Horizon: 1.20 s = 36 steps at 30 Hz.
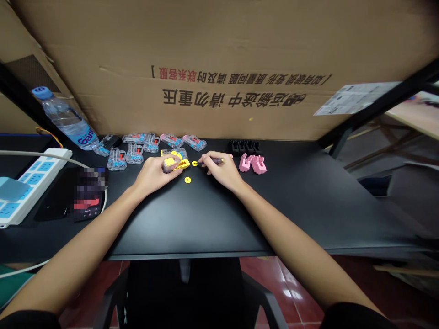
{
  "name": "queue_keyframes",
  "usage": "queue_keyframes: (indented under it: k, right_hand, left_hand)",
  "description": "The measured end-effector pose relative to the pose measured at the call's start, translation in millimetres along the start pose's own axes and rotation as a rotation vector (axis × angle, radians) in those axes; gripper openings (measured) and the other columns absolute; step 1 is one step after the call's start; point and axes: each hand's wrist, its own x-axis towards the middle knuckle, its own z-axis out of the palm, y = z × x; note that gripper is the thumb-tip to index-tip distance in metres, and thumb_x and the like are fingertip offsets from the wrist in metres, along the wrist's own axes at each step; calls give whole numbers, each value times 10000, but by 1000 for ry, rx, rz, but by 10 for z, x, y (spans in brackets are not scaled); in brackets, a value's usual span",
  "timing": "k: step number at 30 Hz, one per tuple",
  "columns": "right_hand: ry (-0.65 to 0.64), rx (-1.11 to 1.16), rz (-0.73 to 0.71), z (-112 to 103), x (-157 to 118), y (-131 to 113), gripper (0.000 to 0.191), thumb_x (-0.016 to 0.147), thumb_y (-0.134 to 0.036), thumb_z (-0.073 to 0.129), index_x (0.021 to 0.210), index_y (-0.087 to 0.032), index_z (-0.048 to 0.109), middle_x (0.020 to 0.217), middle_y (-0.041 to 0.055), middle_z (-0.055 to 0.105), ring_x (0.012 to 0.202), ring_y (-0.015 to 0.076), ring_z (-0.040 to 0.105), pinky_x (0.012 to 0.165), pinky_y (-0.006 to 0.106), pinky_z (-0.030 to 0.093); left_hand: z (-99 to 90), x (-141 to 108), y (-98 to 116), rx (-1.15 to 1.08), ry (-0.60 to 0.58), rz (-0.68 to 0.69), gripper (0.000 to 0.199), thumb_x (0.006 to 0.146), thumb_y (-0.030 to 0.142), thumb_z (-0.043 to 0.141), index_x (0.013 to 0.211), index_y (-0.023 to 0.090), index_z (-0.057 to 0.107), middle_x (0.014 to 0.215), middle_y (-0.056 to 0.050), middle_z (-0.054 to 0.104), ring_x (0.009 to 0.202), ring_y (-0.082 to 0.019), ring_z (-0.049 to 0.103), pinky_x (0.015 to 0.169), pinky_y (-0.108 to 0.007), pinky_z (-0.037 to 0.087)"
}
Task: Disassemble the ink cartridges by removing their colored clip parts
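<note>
My left hand (156, 173) is closed around a small yellow plastic part (183, 164), a hollow piece with a squarish yellow face (169, 161). In my right hand (221, 172) is a slim, dark pen-like tool (218, 161) with a gold-coloured end; its exact kind is unclear. Its tip points left, close to a small yellow disc (194, 163) between my hands. Another yellow disc (187, 180), with a dark centre, lies on the black table just below. Behind my left hand sits a clear case with yellow pieces (174, 153), partly hidden.
Several clear cases with red and blue insides (117, 159) lie at the back left. Pink parts (258, 164) and black parts (244, 147) stand right of my hands. A water bottle (70, 121), power strip (32, 187) and phone (87, 196) are left. Cardboard (222, 41) rises behind the table (206, 224).
</note>
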Motion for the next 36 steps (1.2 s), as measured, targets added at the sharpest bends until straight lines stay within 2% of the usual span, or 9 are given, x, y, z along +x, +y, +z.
queue_keyframes:
  k: [5,11,19,21,24,26,29,32,36]
  right_hand:
    - [-118,-28,-8,-40,-59,-126,357,968,-364,580,723,-175,759,629,31,696,588,165,639,605,299,493]
    - [-194,-14,-45,-24,-117,-228,341,913,-284,543,609,-196,669,554,5,629,530,149,572,559,291,426]
    - [-279,2,-61,-8,-146,-279,306,939,-321,588,691,-193,713,585,2,645,565,158,590,597,299,446]
    - [-226,34,-106,-47,-129,-284,367,981,-360,548,691,-201,707,653,23,670,637,178,627,656,317,480]
    - [-52,40,-231,-134,-92,-302,468,1035,-382,473,637,-209,648,897,83,735,860,217,679,801,347,507]
    - [-8,-24,-243,-173,-88,-321,476,1063,-391,470,645,-212,613,887,80,717,837,212,653,783,347,484]
    - [-140,-188,-206,-149,-132,-333,389,1070,-405,540,751,-210,648,735,28,651,690,185,574,691,327,418]
    - [-327,-332,-173,-51,-200,-299,233,995,-403,704,883,-199,721,768,8,669,691,171,576,686,304,389]
    - [-429,-383,-80,33,-225,-214,213,935,-395,788,972,-194,730,789,-6,664,691,160,574,663,279,370]
  left_hand:
    - [-12,16,-28,8,-2,-31,367,881,477,800,1163,242,810,1064,-38,860,899,-247,808,814,-305,593]
    - [-15,16,-4,21,-18,-26,381,898,464,781,1204,239,804,1093,-57,857,948,-272,808,870,-333,597]
    - [-22,9,-17,40,-23,-6,371,915,452,764,1211,231,801,1075,-61,858,907,-268,808,838,-332,596]
    - [-21,9,-21,45,-25,-3,362,921,449,761,1206,230,801,1075,-59,858,898,-265,807,829,-327,591]
    - [-16,7,-19,64,-25,-8,356,924,449,762,1201,230,805,1078,-58,856,872,-262,806,804,-322,581]
    - [-13,4,-12,72,-25,-10,354,926,446,763,1204,231,807,1063,-56,857,843,-256,802,790,-319,579]
    - [-16,-1,2,73,-20,-13,340,928,432,764,1199,233,810,1046,-47,860,828,-250,802,778,-310,581]
    - [-25,-1,12,67,-19,-10,332,930,400,762,1212,231,808,1101,-45,862,891,-255,813,795,-303,583]
    - [-27,2,12,71,-26,-16,337,930,386,769,1226,228,805,1113,-44,862,893,-249,815,805,-301,588]
